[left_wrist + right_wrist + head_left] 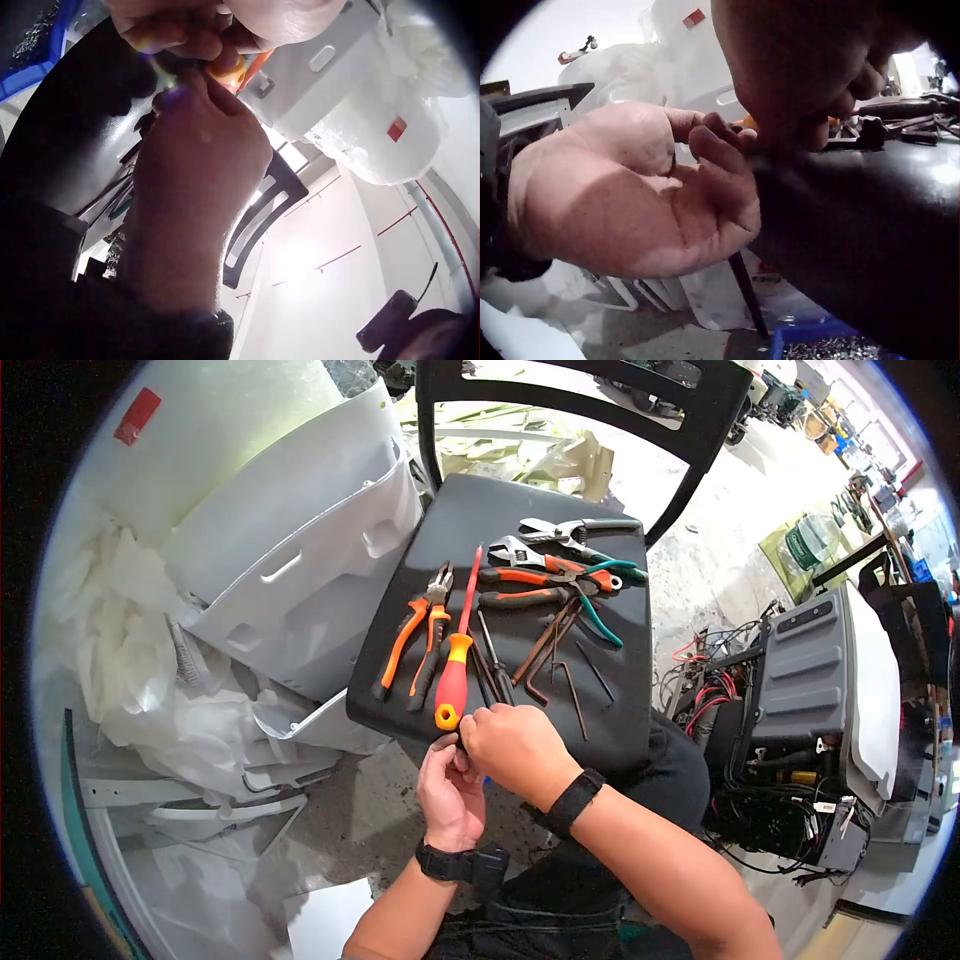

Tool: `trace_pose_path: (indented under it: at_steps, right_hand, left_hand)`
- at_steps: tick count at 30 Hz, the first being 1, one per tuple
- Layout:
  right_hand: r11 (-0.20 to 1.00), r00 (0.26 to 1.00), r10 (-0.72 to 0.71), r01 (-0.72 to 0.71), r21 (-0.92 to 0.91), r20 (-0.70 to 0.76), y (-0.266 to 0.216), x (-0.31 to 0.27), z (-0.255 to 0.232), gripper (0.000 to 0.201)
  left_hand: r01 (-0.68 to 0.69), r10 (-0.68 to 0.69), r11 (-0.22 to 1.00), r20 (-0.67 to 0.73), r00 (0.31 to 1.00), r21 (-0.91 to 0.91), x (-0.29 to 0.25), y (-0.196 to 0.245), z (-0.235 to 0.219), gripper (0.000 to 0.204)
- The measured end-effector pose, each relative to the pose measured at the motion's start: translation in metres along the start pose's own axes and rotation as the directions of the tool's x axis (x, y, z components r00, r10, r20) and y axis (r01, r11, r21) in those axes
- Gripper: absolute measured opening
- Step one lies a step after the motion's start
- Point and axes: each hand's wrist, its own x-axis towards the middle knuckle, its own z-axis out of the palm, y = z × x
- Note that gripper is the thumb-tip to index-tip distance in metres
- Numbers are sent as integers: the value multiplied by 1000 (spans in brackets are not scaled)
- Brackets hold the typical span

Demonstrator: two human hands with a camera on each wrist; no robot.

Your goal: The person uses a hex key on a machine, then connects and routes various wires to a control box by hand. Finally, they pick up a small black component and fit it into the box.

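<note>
Both hands meet at the front edge of the black chair seat (405,725). My left hand (450,800) is palm up with its fingers curled, pinching a small dark piece (457,739) between fingertips and thumb. From the right, my right hand (520,750) closes its fingers on the same spot, covering most of the piece; I cannot tell its kind. Just beyond the fingers lies a red and yellow screwdriver (453,685). Orange-handled combination pliers (437,630) lie left of it. Several hex keys (572,700) and thin dark tools lie to its right.
At the seat's back right are an adjustable wrench (515,550), orange-handled pliers (520,598) and metal snips (550,530). White plastic panels (310,575) stand on the left. A grey case with cables (810,660) stands right. A blue bin (810,330) sits low by the seat.
</note>
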Motion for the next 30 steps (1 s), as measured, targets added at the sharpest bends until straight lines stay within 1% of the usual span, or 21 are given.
trace_pose_path:
  at_steps: [2,6,8,9,10,11,12,14,15,17,18,20,22,23,24,25,26,27,29,30]
  right_hand:
    - [996,1000,-26,25,-86,-4,2,-1,-3,11]
    - [994,999,-41,39,-98,-18,11,-6,-6,11]
    - [1000,985,-5,8,17,-174,16,-9,-4,14]
    - [1000,984,-4,7,17,-176,17,-9,-1,14]
    - [993,952,63,-32,110,-298,18,-8,3,11]
    - [977,901,139,-58,205,-411,18,-9,4,9]
    - [977,899,142,-59,205,-415,18,-10,3,9]
    - [907,867,309,-146,395,-390,17,-13,-1,8]
    - [908,866,309,-145,394,-394,17,-15,-4,8]
    - [842,843,395,-174,512,-364,16,-22,-11,8]
    - [809,833,424,-171,563,-356,16,-26,-15,9]
    - [813,825,421,-159,560,-378,16,-36,-21,9]
    - [819,814,420,-149,554,-401,14,-48,-26,9]
    - [837,811,376,-90,540,-447,13,-56,-28,11]
    - [853,802,338,-40,521,-493,13,-66,-31,12]
    - [882,802,288,-8,472,-524,15,-74,-31,14]
    - [875,793,277,25,483,-543,17,-81,-34,16]
    - [873,781,279,37,487,-559,19,-91,-37,17]
    - [907,739,251,47,419,-626,25,-116,-44,15]
    - [906,705,281,28,422,-651,23,-131,-56,14]
  left_hand:
    - [-27,27,999,-7,1000,29,-2,1,4,15]
    - [-37,36,998,28,999,52,-2,0,1,15]
    - [-11,8,996,35,999,87,-4,0,1,15]
    - [-12,8,996,37,999,87,-5,0,2,15]
    - [-10,5,991,42,999,134,-6,-1,3,17]
    - [-10,1,983,48,999,182,-7,-2,4,19]
    - [-11,1,983,52,999,185,-8,-2,5,19]
    - [-7,-27,974,148,989,225,-10,-1,8,20]
    - [-9,-26,974,152,988,226,-11,-2,10,20]
    - [-27,-44,961,249,967,276,-12,-4,16,22]
    - [-27,-47,960,255,966,280,-14,-5,20,22]
    - [-31,-67,958,331,941,284,-16,-6,31,26]
    - [-20,-96,954,371,923,298,-21,-5,47,28]
    - [-8,-123,952,404,906,307,-23,-6,52,29]
    - [-27,-129,946,450,884,324,-19,-9,49,32]
    - [6,-169,938,444,880,345,-24,-8,59,30]
    - [-4,-196,928,496,846,374,-23,-5,64,29]
    - [1,-243,916,551,799,402,-21,-7,71,28]
    - [-68,-199,898,538,819,435,-37,-16,95,26]
    - [-83,-209,891,566,798,447,-40,-23,101,26]
